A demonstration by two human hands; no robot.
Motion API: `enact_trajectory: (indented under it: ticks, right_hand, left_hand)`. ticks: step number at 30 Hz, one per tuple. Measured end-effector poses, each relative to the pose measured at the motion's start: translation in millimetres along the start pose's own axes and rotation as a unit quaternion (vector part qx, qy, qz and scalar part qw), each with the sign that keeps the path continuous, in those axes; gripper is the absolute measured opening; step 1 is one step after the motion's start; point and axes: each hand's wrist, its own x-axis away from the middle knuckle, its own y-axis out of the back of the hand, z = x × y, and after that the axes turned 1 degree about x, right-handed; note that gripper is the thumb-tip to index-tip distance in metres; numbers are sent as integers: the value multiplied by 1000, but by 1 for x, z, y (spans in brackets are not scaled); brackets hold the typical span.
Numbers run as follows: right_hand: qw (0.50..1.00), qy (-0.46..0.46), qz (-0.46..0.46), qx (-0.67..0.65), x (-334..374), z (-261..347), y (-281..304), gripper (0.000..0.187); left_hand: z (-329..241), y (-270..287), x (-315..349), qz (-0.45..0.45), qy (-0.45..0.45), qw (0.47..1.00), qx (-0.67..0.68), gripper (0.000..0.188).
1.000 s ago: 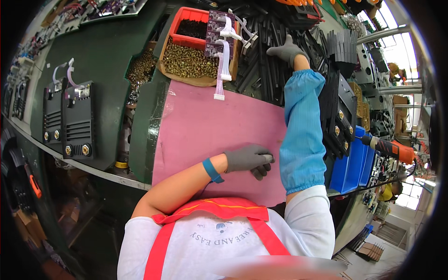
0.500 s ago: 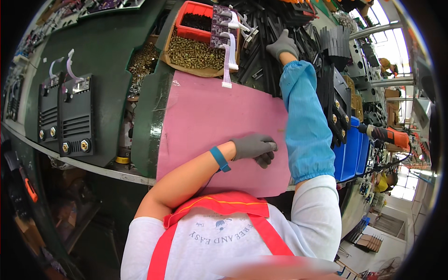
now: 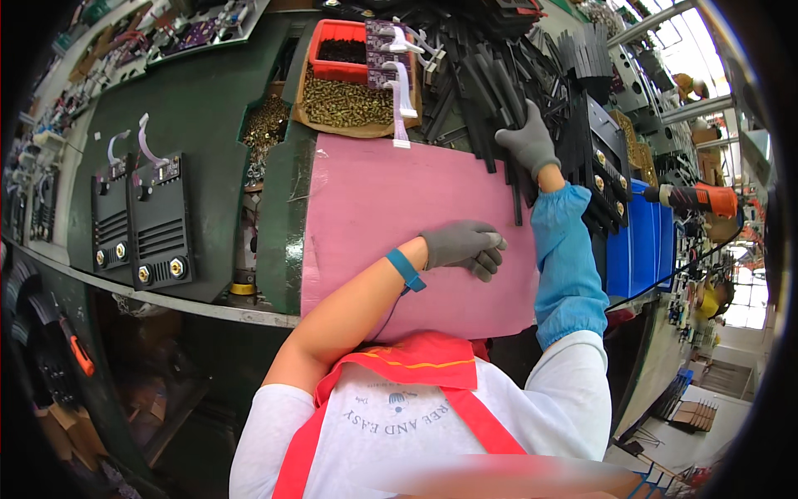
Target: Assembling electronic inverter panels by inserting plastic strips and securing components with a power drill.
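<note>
- Two hands: left hand (image 3: pixel 461 246), right hand (image 3: pixel 533 146)
- One pink mat (image 3: pixel 357 191)
- One red tray (image 3: pixel 337 71)
- Two black panels (image 3: pixel 163 224) left of the mat
- Four brass nuts (image 3: pixel 177 267) on those panels
- One wristband (image 3: pixel 405 270)
- One blue sleeve (image 3: pixel 569 262)
- One power driver (image 3: pixel 702 198)
- Black strips (image 3: pixel 477 125): too many to count
- Brass pieces (image 3: pixel 345 104): likewise

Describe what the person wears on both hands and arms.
The left hand and right hand wear grey gloves. A blue band circles the left wrist; a light-blue oversleeve, gathered at both ends, covers the right forearm. White shirt sleeves cover both upper arms.
</note>
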Motion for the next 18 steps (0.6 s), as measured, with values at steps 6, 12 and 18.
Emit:
enact_trajectory:
  ticks: [6,12,18]
  right_hand:
    - [986,159,45,-9,59,0,13,86]
    - [923,372,95,17,86,8,19,86]
    - [927,357,-34,-107,105,-43,69,53]
  left_hand:
    - [3,-2,2,3,-15,999,38,37]
    - [7,-6,14,-63,-76,992,-74,41]
    - [3,0,21,-2,-67,994,-91,40]
